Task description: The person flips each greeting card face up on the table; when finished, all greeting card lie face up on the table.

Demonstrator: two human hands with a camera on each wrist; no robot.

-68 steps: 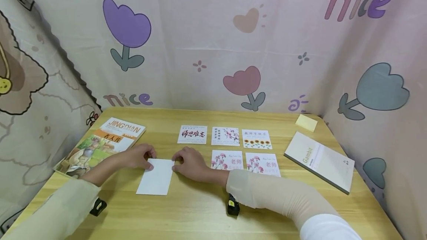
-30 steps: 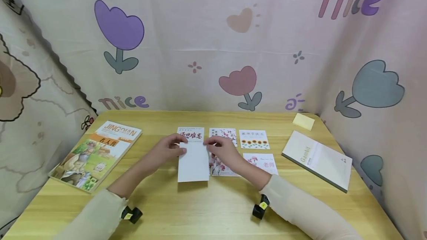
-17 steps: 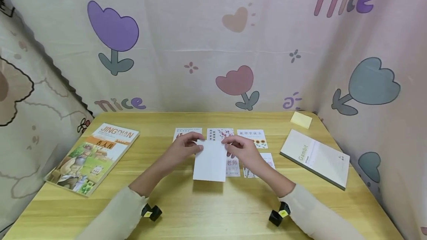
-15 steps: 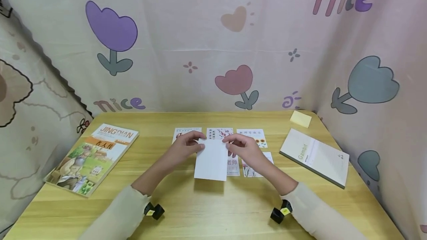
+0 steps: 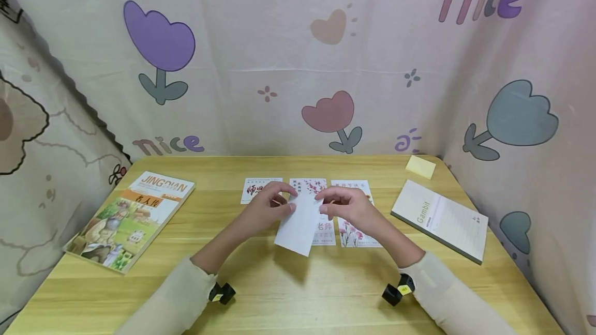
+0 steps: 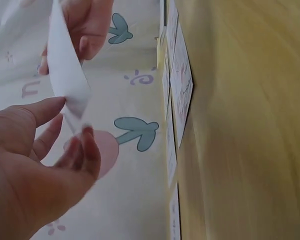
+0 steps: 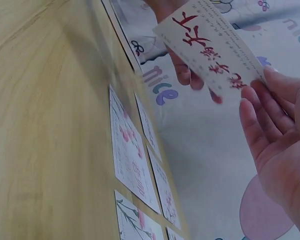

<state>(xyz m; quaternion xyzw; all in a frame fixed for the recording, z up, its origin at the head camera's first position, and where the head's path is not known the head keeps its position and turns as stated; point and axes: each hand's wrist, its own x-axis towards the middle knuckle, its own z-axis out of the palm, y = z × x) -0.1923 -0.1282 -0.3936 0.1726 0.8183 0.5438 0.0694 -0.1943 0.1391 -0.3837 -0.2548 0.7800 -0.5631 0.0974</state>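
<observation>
Both hands hold up a white greeting card (image 5: 298,229) over the table's middle, its blank side toward the head camera. In the right wrist view the front of the card (image 7: 210,47) shows red brush-written characters and small lines of text. My left hand (image 5: 267,203) pinches one upper edge between thumb and fingers; my right hand (image 5: 351,206) pinches the opposite upper corner. Beyond it a red-lettered card (image 5: 253,189), a plum-blossom card (image 5: 309,185) and a partly covered sunflower card (image 5: 351,184) lie in a row. Two carnation cards (image 5: 328,234) lie nearer, partly hidden.
A magazine (image 5: 132,216) with a colourful cover lies at the table's left. To the right are a pale notebook (image 5: 440,221) marked "Gambit" and a yellow sticky-note pad (image 5: 420,167). A printed curtain (image 5: 261,40) hangs behind and beside the wooden table (image 5: 261,309).
Both hands have carried the white card from the left, near the magazine, to the middle and lifted it. Over the last half second it has turned, its lower edge now slanting.
</observation>
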